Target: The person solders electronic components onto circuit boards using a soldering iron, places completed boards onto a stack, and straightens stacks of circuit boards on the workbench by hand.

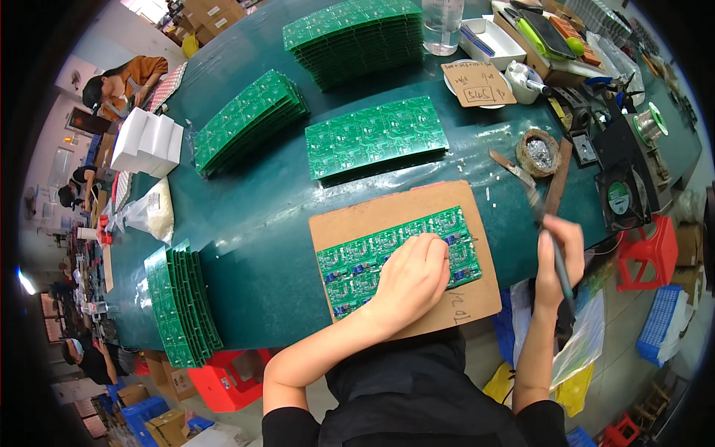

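Note:
A green circuit board (459, 270) fitted with small parts, some of them blue, lies on a brown cardboard sheet (477, 298) at the table's near edge. My left hand (417, 272) rests over the board's middle, its fingers curled and pressed together. Whatever is between those fingertips is hidden. To the right of the cardboard, my right hand (560, 257) grips a soldering iron (560, 277) by its dark handle. The iron's metal end points away and left, beside a round pot of silvery metal bits (540, 153).
Stacked bare boards (354, 37) stand at the back, with further stacks (249, 123) left of them and at the near left (179, 302). One more pile (376, 138) lies beyond the cardboard. A clear bottle (442, 26), solder spool (651, 123) and red stool (646, 253) are nearby.

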Tool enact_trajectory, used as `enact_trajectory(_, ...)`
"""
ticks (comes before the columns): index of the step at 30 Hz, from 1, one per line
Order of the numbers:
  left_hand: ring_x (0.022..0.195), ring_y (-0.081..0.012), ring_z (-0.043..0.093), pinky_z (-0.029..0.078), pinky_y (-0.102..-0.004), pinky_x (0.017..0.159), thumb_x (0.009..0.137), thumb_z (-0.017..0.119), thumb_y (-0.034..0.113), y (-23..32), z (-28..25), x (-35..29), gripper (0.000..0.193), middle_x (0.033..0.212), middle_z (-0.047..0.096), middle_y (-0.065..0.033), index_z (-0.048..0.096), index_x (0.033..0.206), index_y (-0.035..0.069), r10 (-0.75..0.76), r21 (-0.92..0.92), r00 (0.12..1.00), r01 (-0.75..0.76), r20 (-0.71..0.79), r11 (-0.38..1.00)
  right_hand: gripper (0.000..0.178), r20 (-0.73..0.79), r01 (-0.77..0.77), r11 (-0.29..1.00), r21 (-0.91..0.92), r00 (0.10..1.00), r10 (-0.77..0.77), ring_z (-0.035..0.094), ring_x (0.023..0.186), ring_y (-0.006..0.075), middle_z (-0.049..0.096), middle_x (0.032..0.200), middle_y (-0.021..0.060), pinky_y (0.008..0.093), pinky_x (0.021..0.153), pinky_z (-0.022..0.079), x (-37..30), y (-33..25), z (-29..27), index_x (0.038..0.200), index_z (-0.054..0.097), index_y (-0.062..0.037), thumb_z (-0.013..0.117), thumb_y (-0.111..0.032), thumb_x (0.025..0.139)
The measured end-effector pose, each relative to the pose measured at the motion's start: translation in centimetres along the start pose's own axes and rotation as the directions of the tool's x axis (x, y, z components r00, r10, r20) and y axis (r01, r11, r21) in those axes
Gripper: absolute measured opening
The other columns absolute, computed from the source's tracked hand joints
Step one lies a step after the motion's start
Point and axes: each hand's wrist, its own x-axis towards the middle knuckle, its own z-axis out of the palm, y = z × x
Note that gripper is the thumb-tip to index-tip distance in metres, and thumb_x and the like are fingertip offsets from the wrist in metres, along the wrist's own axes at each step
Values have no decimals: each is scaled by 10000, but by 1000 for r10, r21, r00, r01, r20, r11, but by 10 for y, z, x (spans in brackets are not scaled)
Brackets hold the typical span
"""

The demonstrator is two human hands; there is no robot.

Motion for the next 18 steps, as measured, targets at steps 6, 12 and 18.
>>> enact_trajectory(6,971,-364,611,519,-435,837,851,681,78,-17,-35,-7,203,1037,598,-150,586,1024,32,-71,14,997,71,1,997,301,106,40,953,-299,994,-9,606,839,189,602,929,109,307,751,486,3,23,3,1227,667,-29,629,1,930)
enact_trajectory(12,974,-374,589,504,-450,815,864,722,205,-63,-85,-32,287,1080,552,-187,572,1028,23,-290,137,947,271,140,953,282,114,-305,951,49,948,298,606,635,125,674,721,84,244,606,468,-45,4,-3,1224,644,-36,476,-206,1077)
enact_trajectory(18,741,-299,603,492,-399,623,792,749,100,-5,-183,-71,203,870,524,-122,580,890,45,-268,69,955,278,-127,958,319,62,-169,984,58,984,165,576,666,124,636,748,67,253,641,446,-41,6,1,1155,599,15,443,-256,1092)
